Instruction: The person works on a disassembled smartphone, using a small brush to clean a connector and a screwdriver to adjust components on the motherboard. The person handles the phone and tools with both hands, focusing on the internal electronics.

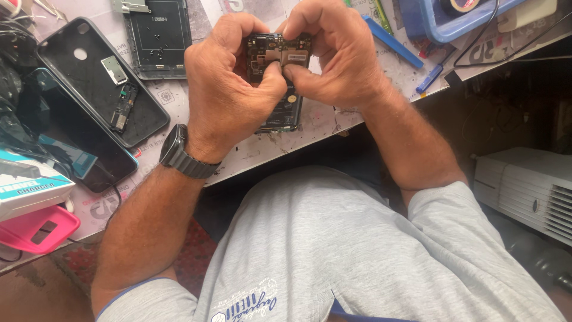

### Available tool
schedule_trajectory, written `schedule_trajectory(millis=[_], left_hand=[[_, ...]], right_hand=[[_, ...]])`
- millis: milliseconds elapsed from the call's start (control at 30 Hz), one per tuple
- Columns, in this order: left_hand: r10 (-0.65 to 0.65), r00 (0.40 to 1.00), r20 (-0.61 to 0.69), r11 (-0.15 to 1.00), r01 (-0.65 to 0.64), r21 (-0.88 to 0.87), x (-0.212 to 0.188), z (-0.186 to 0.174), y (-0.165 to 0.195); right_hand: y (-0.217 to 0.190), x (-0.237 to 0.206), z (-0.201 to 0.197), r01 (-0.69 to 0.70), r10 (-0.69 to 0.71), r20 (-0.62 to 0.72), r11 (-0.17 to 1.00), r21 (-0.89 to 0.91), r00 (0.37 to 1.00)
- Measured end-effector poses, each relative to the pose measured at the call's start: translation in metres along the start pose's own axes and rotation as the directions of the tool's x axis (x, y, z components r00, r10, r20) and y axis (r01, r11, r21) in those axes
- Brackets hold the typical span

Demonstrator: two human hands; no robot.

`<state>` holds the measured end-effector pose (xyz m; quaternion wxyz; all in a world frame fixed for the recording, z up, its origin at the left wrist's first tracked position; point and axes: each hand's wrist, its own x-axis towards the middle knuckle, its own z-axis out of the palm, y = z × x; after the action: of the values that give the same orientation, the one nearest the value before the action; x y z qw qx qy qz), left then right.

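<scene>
Opened phone: back cover off, circuit board and metal shields showing; held just above the near edge of the workbench; long axis runs from the person outward, board end pointing away, lower end toward the person
Left hand: clamped on the phone's left side, thumb pressed on the board; dark wristwatch on the wrist
Right hand: clamped on the phone's right side, thumb tip meeting the left thumb at mid-board
Phone frame: dark, flat on the bench, left of the phone and farther out
Black case: left of the frame, holding a small board part
Glossy phone: left of the case, nearer the bench edge
Pink case: far left, near edge
Blue pry tool: right of the phone
Blue tray: beyond the pry tool
</scene>
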<state>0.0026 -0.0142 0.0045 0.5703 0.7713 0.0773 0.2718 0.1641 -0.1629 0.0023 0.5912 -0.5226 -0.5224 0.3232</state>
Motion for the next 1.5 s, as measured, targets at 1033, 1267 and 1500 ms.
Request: schedule_trajectory(millis=[1033, 1267, 1500], left_hand=[[-0.093, 0.992, 0.079, 0.984, 0.104, -0.145, 0.004, -0.003, 0.005], [-0.063, 0.997, 0.053, 0.992, 0.069, -0.104, 0.008, -0.002, 0.012], [-0.042, 0.998, 0.040, 0.998, 0.044, -0.053, 0.008, -0.002, 0.009]], right_hand=[[0.006, -0.008, 0.000, -0.097, 0.092, -0.147, 0.995, -0.026, 0.985], [0.005, -0.007, 0.000, -0.096, 0.091, -0.136, 0.995, -0.032, 0.987], [0.002, -0.005, 0.001, -0.065, 0.062, -0.117, 0.997, -0.029, 0.991]])
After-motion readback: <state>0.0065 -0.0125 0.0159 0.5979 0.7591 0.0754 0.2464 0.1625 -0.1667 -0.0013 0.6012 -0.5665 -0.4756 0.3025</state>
